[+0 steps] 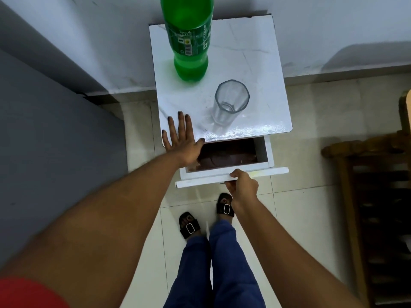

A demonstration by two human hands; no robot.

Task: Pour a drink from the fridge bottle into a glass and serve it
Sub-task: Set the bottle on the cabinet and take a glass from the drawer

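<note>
A tall green plastic bottle (188,38) stands upright at the back left of a small white table (255,70). An empty clear glass (229,105) stands upright near the table's front, to the right of my left hand. My left hand (181,138) lies flat with fingers spread on the front left corner of the tabletop. My right hand (241,185) is closed around the front panel of the table's white drawer (262,172), which is pulled partly out and shows a dark brown inside.
The table stands against a pale wall on a tiled floor. A grey surface (57,152) fills the left side. A dark wooden rack (378,207) stands at the right. My feet in black sandals (190,225) are just below the drawer.
</note>
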